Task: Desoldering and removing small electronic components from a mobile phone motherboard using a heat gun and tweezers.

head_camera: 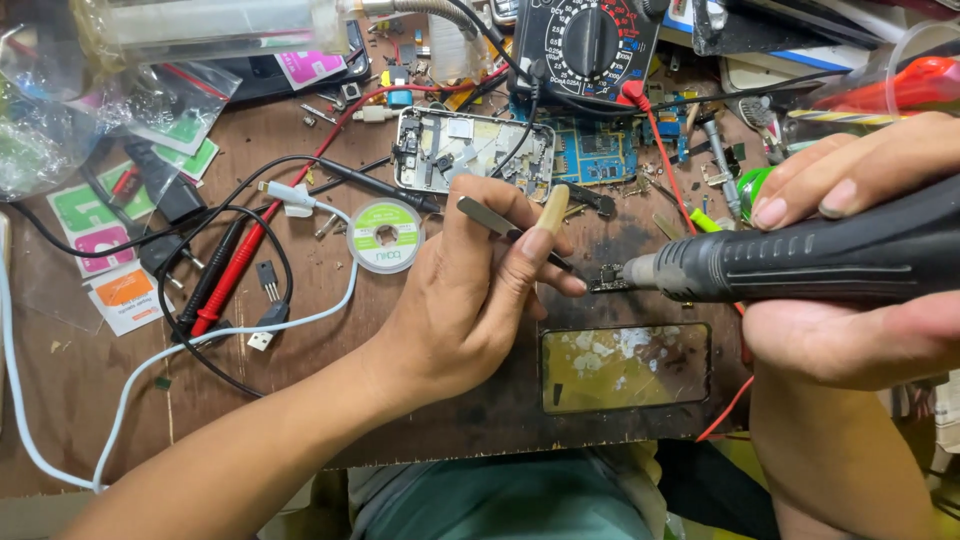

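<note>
solder wick spool [386,236], opened phone [472,150], multimeter [588,45]

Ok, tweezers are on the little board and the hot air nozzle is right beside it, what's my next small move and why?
Probably keep the hot air tool aimed and lift gently with the tweezers: its nozzle sits beside the small circuit board, which the left hand steadies; the right hand grips the tool.
</note>
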